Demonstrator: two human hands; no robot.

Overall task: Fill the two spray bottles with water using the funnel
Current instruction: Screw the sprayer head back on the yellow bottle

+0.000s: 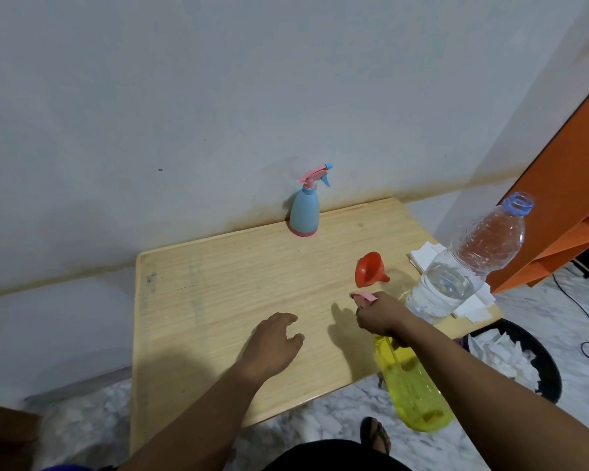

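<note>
A yellow spray bottle (412,389) hangs tilted over the table's near right edge, its pink spray head (364,296) poking out above my right hand (383,316), which grips its neck. My left hand (274,341) hovers just above the wooden table (218,300), fingers apart and holding nothing. A blue spray bottle (305,212) with a pink and blue head stands upright at the table's far edge by the wall. A red funnel (369,269) lies on its side on the table beyond my right hand. An uncapped clear water bottle (463,263), partly full, stands at the right edge.
White paper napkins (425,254) lie under and behind the water bottle. A black bin (538,362) with crumpled paper stands on the floor to the right. An orange shelf (565,215) is at far right. A black cable (582,317) runs on the marble floor.
</note>
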